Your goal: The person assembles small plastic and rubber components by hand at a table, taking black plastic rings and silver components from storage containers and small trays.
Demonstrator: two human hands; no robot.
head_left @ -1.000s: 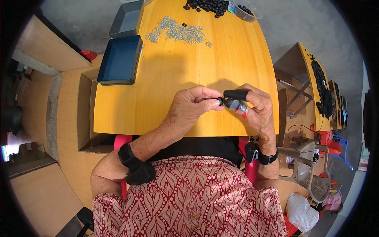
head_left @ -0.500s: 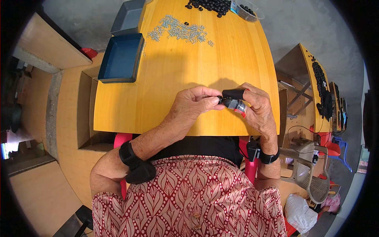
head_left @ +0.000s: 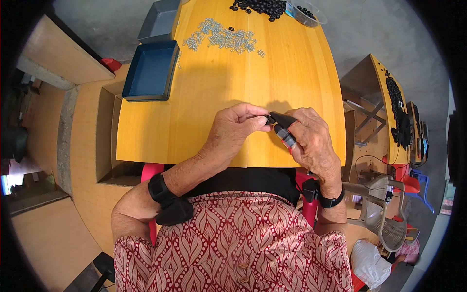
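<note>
Over the front of the yellow table [head_left: 194,136], my left hand [head_left: 236,126] pinches a small black part [head_left: 269,119] between thumb and fingers. It looks like the small black round pieces [head_left: 265,7] heaped at the far edge, though the fingers hide much of it. My right hand [head_left: 314,136] meets it from the right, closed about its right side. One finger there wears a black cover [head_left: 284,119]; the thumb has a dark and grey cover [head_left: 284,135] with red at its edge. Whether a screw is in the part I cannot make out.
Small silver screws [head_left: 219,38] lie spread on the far half of the table. At its left stand a dark blue tray [head_left: 150,95] and a grey tray [head_left: 158,27]. A clear bowl [head_left: 316,20] of black pieces sits far right; a chair [head_left: 379,209] stands right.
My right hand has turned, its black-covered finger now slanting down to the right and the thumb cover tipping steeper. My left hand has shifted slightly, keeping its pinch on the small black part.
</note>
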